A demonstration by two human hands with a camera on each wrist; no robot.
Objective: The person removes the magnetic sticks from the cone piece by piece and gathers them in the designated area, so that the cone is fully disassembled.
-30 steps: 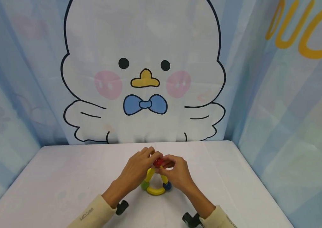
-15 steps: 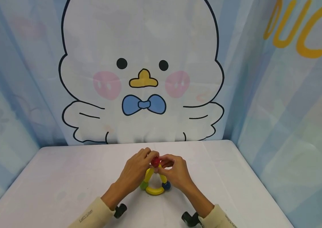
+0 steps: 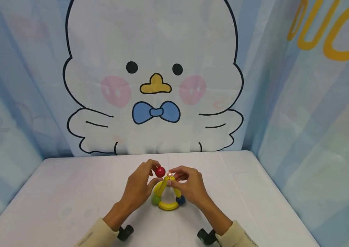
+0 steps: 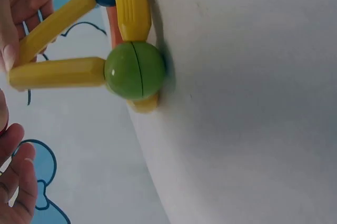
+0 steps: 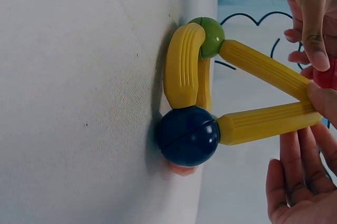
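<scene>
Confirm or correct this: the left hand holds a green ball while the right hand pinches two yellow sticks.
Only the colour is wrong: the head view shows the left hand holding a red ball. The right hand does pinch two yellow sticks.

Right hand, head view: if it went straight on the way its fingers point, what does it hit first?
Probably the red ball in the left hand, just past the tips of the yellow sticks that the right hand pinches. Depth between them is unclear.

Leaving room over the table [image 3: 254,206] outside left hand [image 3: 138,185] and right hand [image 3: 191,183]; blocking the way between with ball [image 3: 160,172] and rods [image 4: 58,72].
</scene>
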